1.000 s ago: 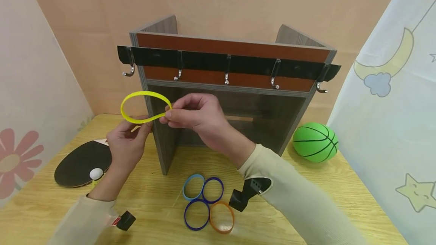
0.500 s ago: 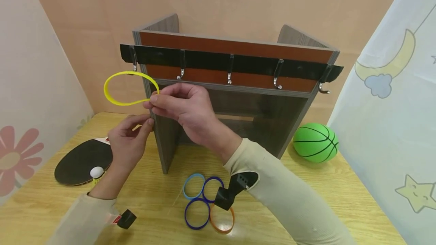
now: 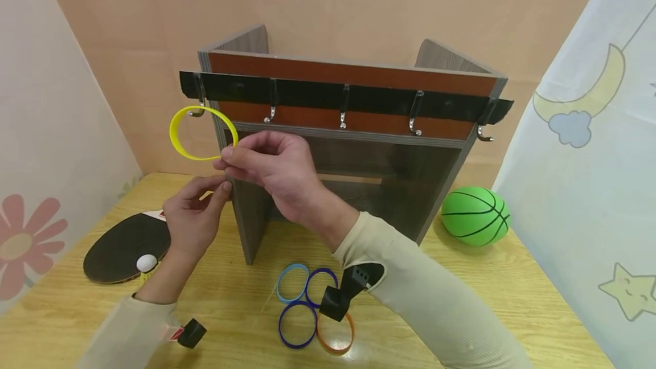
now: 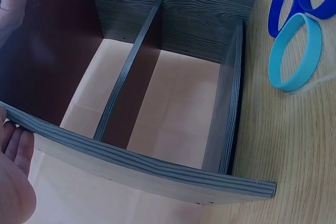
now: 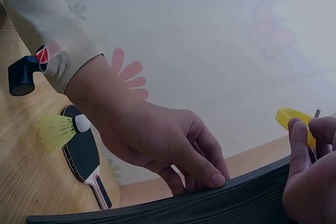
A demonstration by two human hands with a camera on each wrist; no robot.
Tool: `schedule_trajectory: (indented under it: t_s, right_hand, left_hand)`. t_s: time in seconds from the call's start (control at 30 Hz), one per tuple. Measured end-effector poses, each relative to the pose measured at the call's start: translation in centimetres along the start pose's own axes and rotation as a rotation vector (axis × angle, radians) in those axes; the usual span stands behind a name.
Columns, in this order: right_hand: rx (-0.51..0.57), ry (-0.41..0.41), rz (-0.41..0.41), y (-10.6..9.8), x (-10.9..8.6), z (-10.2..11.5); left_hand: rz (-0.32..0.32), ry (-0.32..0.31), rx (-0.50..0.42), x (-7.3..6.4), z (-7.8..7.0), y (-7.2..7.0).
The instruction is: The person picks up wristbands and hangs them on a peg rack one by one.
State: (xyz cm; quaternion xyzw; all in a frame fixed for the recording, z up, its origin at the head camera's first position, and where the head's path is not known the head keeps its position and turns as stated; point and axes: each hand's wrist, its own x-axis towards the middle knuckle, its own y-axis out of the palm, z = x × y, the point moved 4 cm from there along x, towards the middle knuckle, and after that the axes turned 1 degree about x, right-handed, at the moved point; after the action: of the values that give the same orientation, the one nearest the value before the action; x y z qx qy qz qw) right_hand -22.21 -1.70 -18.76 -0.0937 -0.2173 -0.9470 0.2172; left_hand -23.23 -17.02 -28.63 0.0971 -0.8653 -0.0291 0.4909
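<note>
My right hand (image 3: pixel 279 167) pinches a yellow silicone wristband (image 3: pixel 176 132) between thumb and fingers, its loop sticking out to the left. The band's upper rim overlaps the leftmost metal hook (image 3: pixel 195 113) in the head view; I cannot tell whether the hook passes through the loop. Lower down, my left hand (image 3: pixel 193 215) grips the front edge of the grey wooden shelf's left side panel (image 3: pixel 241 221), thumb on the edge and fingers along the outer face. A black strip (image 3: pixel 307 93) with several hooks crosses the shelf's top front.
Light blue (image 3: pixel 278 289), dark blue (image 3: pixel 281 329) and orange (image 3: pixel 352 332) wristbands lie on the wooden table before the shelf. A table tennis bat (image 3: pixel 120 249) and a shuttlecock (image 3: pixel 146 263) lie at the left. On the right sits a green ball (image 3: pixel 475 216).
My right hand has moved left and up, bringing the yellow wristband from below the leftmost hook to its level; lately the loop has turned and shifted slightly right. The left hand stays on the panel.
</note>
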Motion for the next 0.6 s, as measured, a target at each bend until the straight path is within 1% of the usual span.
schedule_trajectory:
  t_s: [0.2, 0.37, 0.47, 0.6]
  right_hand:
    - [-0.030, 0.034, -0.021, -0.3, -0.1, -0.4]
    - [-0.112, 0.042, -0.011, -1.0, -0.1, -0.7]
    - [-0.165, 0.040, -0.015, -1.7, -0.3, -0.9]
    - [-0.228, 0.056, -0.021, -2.8, -0.9, -1.2]
  left_hand:
    - [0.008, 0.012, 0.012, 0.0, 0.1, 0.0]
    - [0.016, 0.013, 0.047, 0.0, 0.2, -0.1]
    - [0.011, -0.002, 0.031, -0.1, 0.1, 0.0]
    - [0.000, -0.005, -0.028, 0.0, 0.0, 0.1]
